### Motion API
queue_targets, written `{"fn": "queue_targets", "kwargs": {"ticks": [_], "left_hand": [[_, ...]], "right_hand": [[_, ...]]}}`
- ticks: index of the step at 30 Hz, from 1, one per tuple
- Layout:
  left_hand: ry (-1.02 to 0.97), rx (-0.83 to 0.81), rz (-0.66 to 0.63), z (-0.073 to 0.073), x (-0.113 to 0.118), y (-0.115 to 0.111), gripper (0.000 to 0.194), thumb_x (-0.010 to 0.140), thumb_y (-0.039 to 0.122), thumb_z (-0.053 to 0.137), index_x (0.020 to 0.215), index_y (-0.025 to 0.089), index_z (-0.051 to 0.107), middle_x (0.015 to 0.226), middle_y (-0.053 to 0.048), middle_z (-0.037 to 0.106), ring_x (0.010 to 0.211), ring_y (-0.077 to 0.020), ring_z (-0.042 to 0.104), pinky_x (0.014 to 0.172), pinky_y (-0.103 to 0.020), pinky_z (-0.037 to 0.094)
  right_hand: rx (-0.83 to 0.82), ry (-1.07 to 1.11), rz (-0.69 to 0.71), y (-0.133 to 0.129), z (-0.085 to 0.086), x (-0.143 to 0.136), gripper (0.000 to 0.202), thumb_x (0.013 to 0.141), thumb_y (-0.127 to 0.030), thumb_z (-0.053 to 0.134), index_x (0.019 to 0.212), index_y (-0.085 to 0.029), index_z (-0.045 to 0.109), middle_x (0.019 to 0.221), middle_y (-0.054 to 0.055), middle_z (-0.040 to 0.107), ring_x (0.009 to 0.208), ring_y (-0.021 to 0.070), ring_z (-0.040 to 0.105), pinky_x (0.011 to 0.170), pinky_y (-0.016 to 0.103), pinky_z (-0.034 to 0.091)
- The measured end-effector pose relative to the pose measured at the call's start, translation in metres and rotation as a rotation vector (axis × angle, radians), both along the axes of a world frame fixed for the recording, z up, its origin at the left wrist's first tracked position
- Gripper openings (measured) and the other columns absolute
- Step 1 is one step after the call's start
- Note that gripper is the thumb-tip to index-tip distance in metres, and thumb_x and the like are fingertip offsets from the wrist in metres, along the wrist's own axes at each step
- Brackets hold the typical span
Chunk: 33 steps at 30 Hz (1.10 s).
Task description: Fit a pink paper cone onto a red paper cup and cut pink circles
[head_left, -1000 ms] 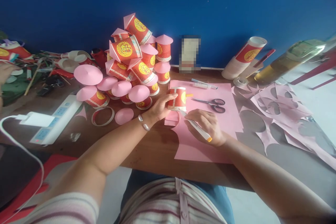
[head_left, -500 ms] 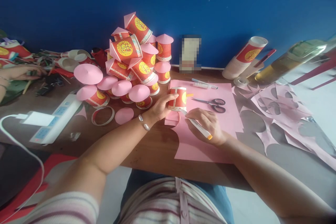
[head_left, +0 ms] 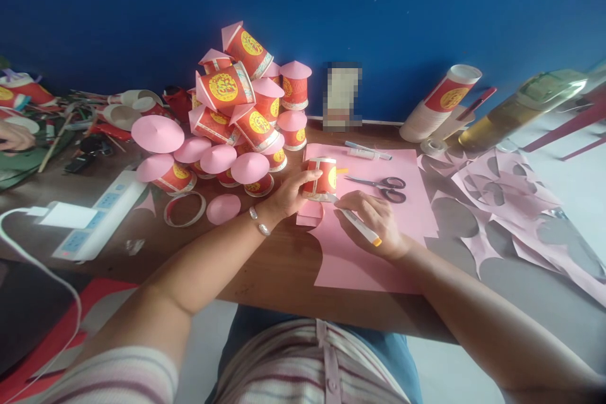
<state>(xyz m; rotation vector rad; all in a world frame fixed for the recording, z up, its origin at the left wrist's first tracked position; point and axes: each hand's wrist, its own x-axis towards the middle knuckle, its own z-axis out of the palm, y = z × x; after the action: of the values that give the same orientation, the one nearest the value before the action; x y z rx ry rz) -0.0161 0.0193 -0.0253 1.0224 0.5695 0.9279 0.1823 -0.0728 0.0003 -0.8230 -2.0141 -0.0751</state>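
Observation:
My left hand [head_left: 291,194] is wrapped round a red paper cup [head_left: 326,180] with a yellow emblem, its thumb on the near side. A white utility knife [head_left: 360,227] with an orange end is gripped in my right hand [head_left: 376,214]. Its blade meets the cup's lower rim. Under both lies a pink paper sheet [head_left: 364,271]. Dark-handled scissors [head_left: 391,188] and two pens [head_left: 367,153] rest on that sheet, beyond my right hand. Left of my left hand are a cut cup ring [head_left: 184,223] and a pink paper disc [head_left: 223,209].
Red cups with pink cone tops [head_left: 225,85] are piled at left centre. A power strip [head_left: 101,218] lies at left, near a co-worker's hand [head_left: 16,137]. Stacked cups [head_left: 440,104], tape [head_left: 433,147], a bottle [head_left: 521,110] and pink paper scraps [head_left: 502,196] are at right.
The co-worker's hand has moved left, towards the edge of the view, and a white round piece shows beside it. My hands, the cup and the knife have hardly shifted.

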Motion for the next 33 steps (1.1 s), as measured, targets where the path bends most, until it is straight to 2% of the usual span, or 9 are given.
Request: {"fn": "queue_targets", "kwargs": {"ticks": [3, 5, 7, 9, 12, 18, 24, 27, 33], "left_hand": [[0.032, 0.13, -0.02, 0.005, 0.002, -0.002, 0.025, 0.072, 0.028, 0.089, 0.094, 0.022, 0.078, 0.122, -0.008, 0.076, 0.124, -0.0325, 0.066, 0.105, -0.043, 0.057], [0.054, 0.167, -0.048, 0.008, 0.003, -0.003, 0.025, 0.08, 0.036, 0.084, 0.1, 0.022, 0.079, 0.123, -0.009, 0.075, 0.125, -0.0317, 0.066, 0.105, -0.042, 0.056], [0.047, 0.095, -0.088, 0.01, 0.006, -0.003, 0.032, 0.088, 0.047, 0.073, 0.107, 0.022, 0.078, 0.116, -0.01, 0.077, 0.124, -0.0319, 0.067, 0.101, -0.042, 0.058], [0.021, -0.002, -0.112, 0.012, 0.008, -0.004, 0.038, 0.09, 0.05, 0.068, 0.112, 0.021, 0.078, 0.108, -0.01, 0.078, 0.121, -0.0324, 0.068, 0.096, -0.042, 0.06], [-0.006, -0.074, -0.12, 0.013, 0.01, -0.005, 0.036, 0.088, 0.048, 0.072, 0.111, 0.021, 0.078, 0.106, -0.01, 0.078, 0.117, -0.0322, 0.069, 0.095, -0.041, 0.06], [-0.034, -0.087, -0.107, 0.009, 0.011, -0.003, 0.035, 0.088, 0.045, 0.071, 0.111, 0.02, 0.079, 0.111, -0.012, 0.078, 0.115, -0.0326, 0.069, 0.092, -0.04, 0.059], [-0.02, -0.076, -0.1, 0.003, 0.011, 0.0, 0.037, 0.088, 0.046, 0.07, 0.112, 0.019, 0.079, 0.112, -0.011, 0.078, 0.109, -0.0284, 0.07, 0.095, -0.038, 0.058], [-0.029, -0.084, -0.114, 0.004, 0.01, -0.001, 0.034, 0.09, 0.044, 0.069, 0.111, 0.021, 0.079, 0.112, -0.009, 0.078, 0.11, -0.0275, 0.07, 0.095, -0.036, 0.057], [-0.081, -0.115, -0.133, 0.01, 0.011, -0.003, 0.037, 0.091, 0.039, 0.069, 0.121, 0.02, 0.077, 0.116, -0.01, 0.078, 0.109, -0.0258, 0.07, 0.094, -0.035, 0.057]], "right_hand": [[0.001, -0.007, -0.013, 0.0, 0.0, 0.001, 0.015, 0.095, -0.011, 0.06, 0.106, -0.021, 0.062, 0.083, 0.003, 0.072, 0.066, 0.015, 0.068, 0.057, 0.027, 0.052], [0.012, -0.015, -0.02, 0.0, 0.001, 0.001, 0.014, 0.096, -0.011, 0.06, 0.106, -0.021, 0.061, 0.083, 0.003, 0.072, 0.066, 0.0147, 0.068, 0.057, 0.026, 0.052], [0.018, -0.019, -0.026, 0.0, 0.002, 0.001, 0.014, 0.096, -0.011, 0.06, 0.106, -0.021, 0.061, 0.082, 0.003, 0.072, 0.066, 0.0144, 0.068, 0.057, 0.026, 0.052], [0.015, -0.02, -0.027, 0.0, 0.003, 0.0, 0.013, 0.096, -0.011, 0.06, 0.106, -0.021, 0.06, 0.082, 0.002, 0.071, 0.066, 0.0143, 0.068, 0.056, 0.026, 0.052], [0.006, -0.019, -0.025, -0.001, 0.003, -0.001, 0.013, 0.096, -0.011, 0.059, 0.104, -0.021, 0.06, 0.08, 0.002, 0.07, 0.063, 0.0139, 0.066, 0.055, 0.026, 0.05], [0.002, -0.017, -0.007, -0.003, 0.005, -0.003, 0.016, 0.094, -0.009, 0.061, 0.104, -0.021, 0.06, 0.079, 0.001, 0.069, 0.061, 0.0139, 0.064, 0.055, 0.026, 0.048], [-0.003, -0.026, -0.008, -0.004, 0.005, -0.005, 0.015, 0.095, -0.01, 0.059, 0.104, -0.022, 0.059, 0.079, 0.001, 0.069, 0.061, 0.0134, 0.064, 0.055, 0.026, 0.048], [0.005, -0.023, 0.001, -0.004, 0.006, -0.005, 0.015, 0.095, -0.009, 0.06, 0.103, -0.021, 0.059, 0.078, 0.001, 0.069, 0.06, 0.0133, 0.063, 0.054, 0.026, 0.049], [0.031, -0.005, 0.05, -0.004, 0.006, -0.006, 0.022, 0.092, -0.007, 0.062, 0.108, -0.022, 0.06, 0.079, 0.001, 0.071, 0.066, 0.0155, 0.069, 0.059, 0.026, 0.053]]}}
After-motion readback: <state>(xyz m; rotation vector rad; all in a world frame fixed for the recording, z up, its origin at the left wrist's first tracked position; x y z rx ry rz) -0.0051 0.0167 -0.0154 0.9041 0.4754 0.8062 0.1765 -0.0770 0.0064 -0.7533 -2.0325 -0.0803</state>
